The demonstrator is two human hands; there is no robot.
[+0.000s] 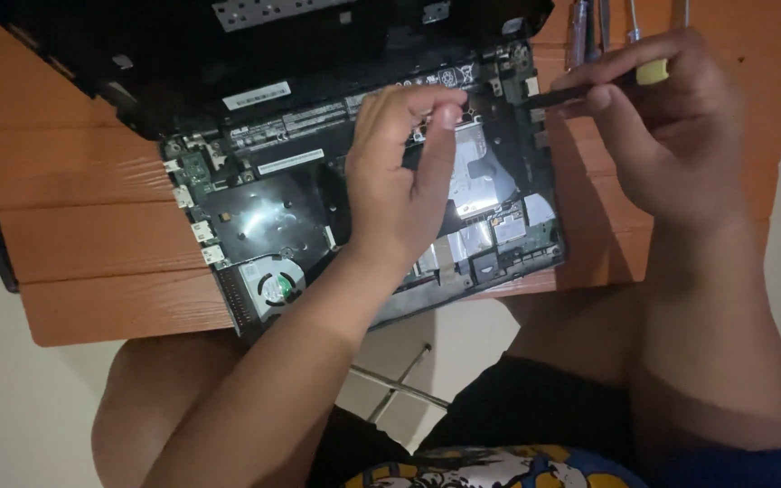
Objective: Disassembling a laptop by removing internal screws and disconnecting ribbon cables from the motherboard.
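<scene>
The table (pixel 92 217) is orange wood with matt, grained planks. The open laptop (pixel 318 208) shows glossy black plastic film, silvery metal foil and a shiny metal drive (pixel 481 172).

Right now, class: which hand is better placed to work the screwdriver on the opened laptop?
Right, probably. The right hand grips the screwdriver, tip at the laptop edge; the left hand only rests fingertips on it.
</scene>
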